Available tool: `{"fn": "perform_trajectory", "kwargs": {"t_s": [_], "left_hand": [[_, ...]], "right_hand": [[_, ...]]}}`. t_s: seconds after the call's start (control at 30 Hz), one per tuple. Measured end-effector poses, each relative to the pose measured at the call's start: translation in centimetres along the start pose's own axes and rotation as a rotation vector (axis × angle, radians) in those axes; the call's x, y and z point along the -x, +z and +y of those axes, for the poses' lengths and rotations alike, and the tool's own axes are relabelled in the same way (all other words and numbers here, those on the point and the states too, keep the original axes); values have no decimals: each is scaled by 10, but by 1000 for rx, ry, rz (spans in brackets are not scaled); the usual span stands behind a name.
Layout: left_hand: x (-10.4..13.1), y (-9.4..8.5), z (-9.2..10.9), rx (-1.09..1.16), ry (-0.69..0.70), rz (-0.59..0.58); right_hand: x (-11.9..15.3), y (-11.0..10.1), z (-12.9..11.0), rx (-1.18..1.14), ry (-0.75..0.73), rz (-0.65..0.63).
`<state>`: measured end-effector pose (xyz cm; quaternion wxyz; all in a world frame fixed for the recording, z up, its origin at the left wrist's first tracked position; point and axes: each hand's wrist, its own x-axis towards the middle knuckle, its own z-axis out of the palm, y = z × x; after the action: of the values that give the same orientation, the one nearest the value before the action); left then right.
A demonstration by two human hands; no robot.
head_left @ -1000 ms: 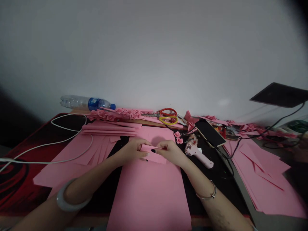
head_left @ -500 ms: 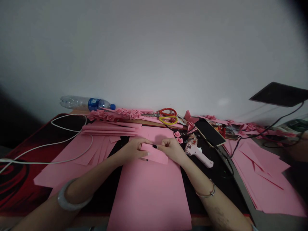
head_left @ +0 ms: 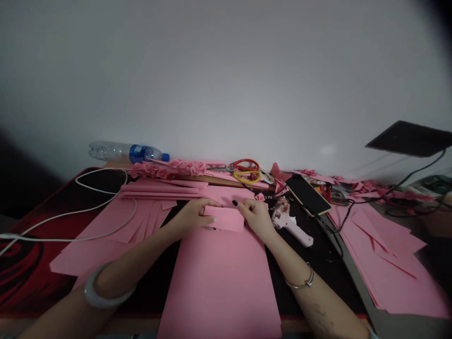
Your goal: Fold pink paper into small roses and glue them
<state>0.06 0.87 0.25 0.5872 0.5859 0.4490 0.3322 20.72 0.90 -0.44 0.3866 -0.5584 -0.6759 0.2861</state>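
A small pink paper piece (head_left: 226, 219) is held above a large pink sheet (head_left: 221, 282) in the middle. My left hand (head_left: 195, 215) pinches its left end, thumb on top and fingers beneath. At its right end, my right hand (head_left: 254, 217) has its fingers curled round the edge, with the thumb pointing left. Pink paper roses (head_left: 259, 197) lie just beyond my right hand, partly hidden by it. A pale pink glue gun (head_left: 292, 228) rests on the dark mat to the right.
Rolled pink paper (head_left: 160, 189) and fanned sheets lie left, beside a white cable (head_left: 102, 206). Scissors (head_left: 246, 171), a bottle (head_left: 129, 152) and paper roses line the back. A black phone-like slab (head_left: 308, 194) and stacked pink sheets (head_left: 391, 263) are on the right.
The small paper has turned to lie more level and shifted slightly left. My right hand has moved a little, its thumb now farther right near the paper's upper right corner.
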Motion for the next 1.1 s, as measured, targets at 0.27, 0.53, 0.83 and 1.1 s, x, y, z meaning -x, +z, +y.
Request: {"fn": "perform_trajectory", "kwargs": {"t_s": [0.27,0.53,0.83,1.1], "left_hand": [[-2,-2,1,6,18,88],[0,-4,2,-323,247,135],[2,0,1,-441,281,65],[1,-2,2,-527,241,165]], "right_hand": [[0,4,-7,-438,70,-99],[4,10,-2,-436,155,-253],[9,10,-10,-201,27,-286],[10,12,-12,-357,125,-271]]}}
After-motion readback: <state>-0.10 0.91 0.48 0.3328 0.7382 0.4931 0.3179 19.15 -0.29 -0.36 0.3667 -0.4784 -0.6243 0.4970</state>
